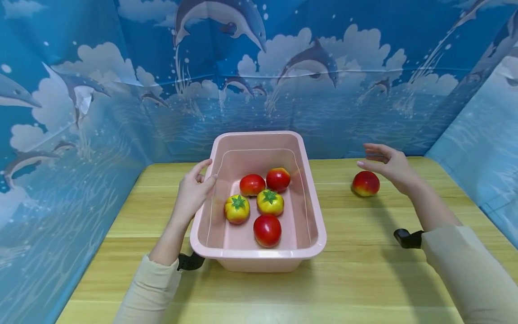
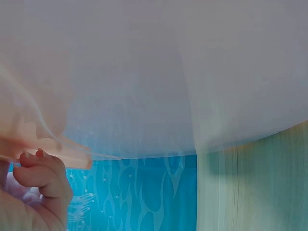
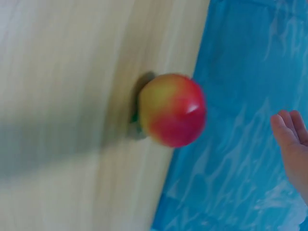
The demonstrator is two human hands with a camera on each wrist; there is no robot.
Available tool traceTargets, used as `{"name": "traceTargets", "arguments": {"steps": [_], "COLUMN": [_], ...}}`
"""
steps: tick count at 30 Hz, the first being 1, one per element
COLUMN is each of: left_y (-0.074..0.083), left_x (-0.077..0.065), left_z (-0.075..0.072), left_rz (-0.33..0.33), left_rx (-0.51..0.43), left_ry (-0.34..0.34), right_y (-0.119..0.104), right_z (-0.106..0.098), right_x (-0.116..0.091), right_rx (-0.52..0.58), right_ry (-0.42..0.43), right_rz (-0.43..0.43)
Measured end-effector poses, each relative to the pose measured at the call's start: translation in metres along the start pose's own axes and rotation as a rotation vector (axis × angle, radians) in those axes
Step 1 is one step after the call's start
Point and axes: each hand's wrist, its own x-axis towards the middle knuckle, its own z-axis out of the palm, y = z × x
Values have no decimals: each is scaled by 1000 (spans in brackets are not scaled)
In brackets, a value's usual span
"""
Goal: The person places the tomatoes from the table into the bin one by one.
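Observation:
A pink plastic tub [image 1: 259, 253] stands on the table in the head view. My left hand [image 1: 193, 191] holds its left rim, thumb at the edge and fingers on the outer side; the curled fingers [image 2: 45, 175] also show in the left wrist view. Over at the right, a red and yellow toy peach [image 1: 366, 183] sits on the wood, and a bit of green shows beneath it in the right wrist view. My right hand [image 1: 388, 166] hovers just above and behind the peach, fingers extended and apart from it, holding nothing.
Inside the tub lie two yellow toy fruits with green leafy tops, one at the left [image 1: 237, 209] and one in the middle [image 1: 270, 202], and several red ones [image 1: 267, 230]. Blue dolphin-print cloth [image 1: 259, 108] walls the wooden table [image 1: 348, 279] at the back and sides.

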Motion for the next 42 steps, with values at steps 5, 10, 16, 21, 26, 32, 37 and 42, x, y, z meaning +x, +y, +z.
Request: {"name": "traceTargets", "arguments": {"steps": [5,10,16,21,26,32,37,42], "left_y": [1,0,1,0,1,2,1,0], "left_x": [0,-1,-1,0,0,-1,-1,1], "left_z": [0,0,1,1,0,1,1,1], "left_rz": [4,-2,-11,-8,-7,-4,-1,-3], "left_rx": [3,7,3,0,3,-6,-5,-3], "left_ry": [3,4,-3,-1,4,8,3,9], "right_y": [21,40,62,76,89,102,107,107], "right_z": [-5,-6,-4,2,11,22,29,33], "right_x": [-5,-8,-9,-9,-10,-9,-4,2], "right_rx": [15,-9,-29,-20,5,-1,-6,11], "right_ry": [9,26,44,82,130,186,203,210], "right_rz": [29,28,38,53,84,97,118,110]}}
